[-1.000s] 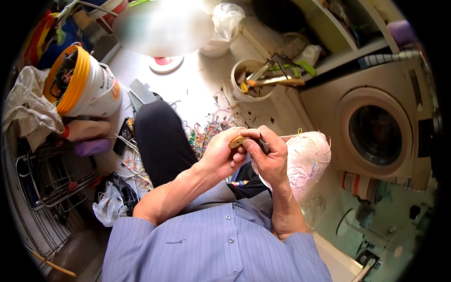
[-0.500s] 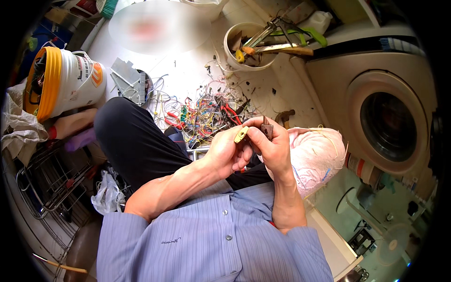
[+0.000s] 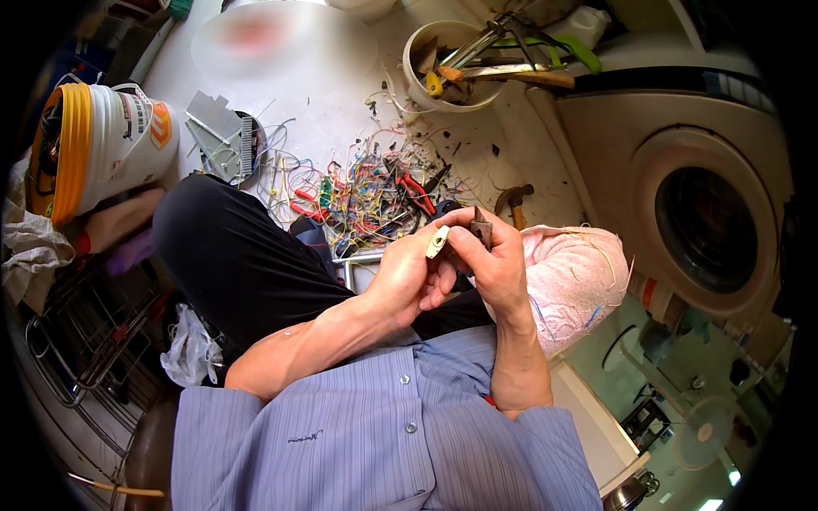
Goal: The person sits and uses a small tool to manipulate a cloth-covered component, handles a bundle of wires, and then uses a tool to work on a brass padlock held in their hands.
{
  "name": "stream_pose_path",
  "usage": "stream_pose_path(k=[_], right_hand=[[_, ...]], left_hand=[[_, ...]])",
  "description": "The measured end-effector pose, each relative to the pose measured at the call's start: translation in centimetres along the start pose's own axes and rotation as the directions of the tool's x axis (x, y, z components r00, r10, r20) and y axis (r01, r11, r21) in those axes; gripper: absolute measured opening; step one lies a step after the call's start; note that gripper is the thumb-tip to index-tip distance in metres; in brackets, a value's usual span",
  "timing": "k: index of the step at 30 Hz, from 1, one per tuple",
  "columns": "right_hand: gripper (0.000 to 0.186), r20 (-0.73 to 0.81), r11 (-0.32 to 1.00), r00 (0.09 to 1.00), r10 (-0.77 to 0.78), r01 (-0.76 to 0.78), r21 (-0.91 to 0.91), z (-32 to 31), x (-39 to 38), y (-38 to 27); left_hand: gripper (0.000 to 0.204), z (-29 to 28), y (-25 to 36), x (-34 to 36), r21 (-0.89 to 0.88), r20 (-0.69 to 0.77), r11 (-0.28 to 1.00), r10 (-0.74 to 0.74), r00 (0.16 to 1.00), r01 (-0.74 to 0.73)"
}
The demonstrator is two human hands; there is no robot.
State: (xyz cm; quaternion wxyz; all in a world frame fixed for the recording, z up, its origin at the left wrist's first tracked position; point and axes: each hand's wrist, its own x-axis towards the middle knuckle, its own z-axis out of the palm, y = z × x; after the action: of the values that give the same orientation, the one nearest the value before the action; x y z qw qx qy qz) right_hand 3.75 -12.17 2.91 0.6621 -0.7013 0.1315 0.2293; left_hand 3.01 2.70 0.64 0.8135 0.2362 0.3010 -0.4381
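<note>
Over my lap, my left hand (image 3: 407,271) has its fingers closed around a small, pale yellow oblong piece (image 3: 437,242) with a dark hole in its middle. My right hand (image 3: 492,260) touches the left one, its thumb near the yellow piece. It grips a dark, rusty metal tool (image 3: 481,228) with a pointed tip; its handle is hidden in the palm, so its exact kind does not show. Beyond my hands, a tangle of coloured wire scraps (image 3: 371,192) is spread on the floor, with red-handled pliers (image 3: 416,194) lying on it.
A hammer (image 3: 515,204) lies right of the wires. A white bucket of tools (image 3: 417,89) stands at the far side, a yellow-rimmed bucket (image 3: 119,140) at left. A pink cloth (image 3: 579,277) covers my right knee. A front-loading washing machine (image 3: 613,119) stands at right.
The whole view has shifted slightly, so the floor things sit a little higher and the hammer shows more fully. Both hands keep nearly the same hold; the yellow piece looks slightly turned.
</note>
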Motion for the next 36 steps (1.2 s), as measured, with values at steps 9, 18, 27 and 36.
stream_pose_path(k=[9,18,27,36], right_hand=[[0.018,-0.003,0.999,1.0,0.007,-0.007,-0.037,0.3,0.1,0.0],[0.018,-0.018,0.998,1.0,-0.001,0.0,-0.057,0.3,0.0,-0.2],[0.017,-0.03,0.999,0.999,0.029,-0.03,-0.035,0.0,0.1,0.4],[0.015,-0.031,1.0,1.0,0.002,-0.002,0.0,0.1,0.0,0.4]], left_hand=[[0.037,-0.2,0.1,-0.2,0.021,-0.03,0.999,0.039,0.999,-0.039],[0.038,-1.0,-0.6,0.5,0.028,-0.045,0.998,0.06,0.997,-0.058],[0.035,-0.8,-0.2,0.4,0.008,-0.032,0.997,-0.083,0.996,0.083],[0.034,-1.3,-0.5,0.6,0.01,0.033,0.995,-0.103,0.994,0.103]])
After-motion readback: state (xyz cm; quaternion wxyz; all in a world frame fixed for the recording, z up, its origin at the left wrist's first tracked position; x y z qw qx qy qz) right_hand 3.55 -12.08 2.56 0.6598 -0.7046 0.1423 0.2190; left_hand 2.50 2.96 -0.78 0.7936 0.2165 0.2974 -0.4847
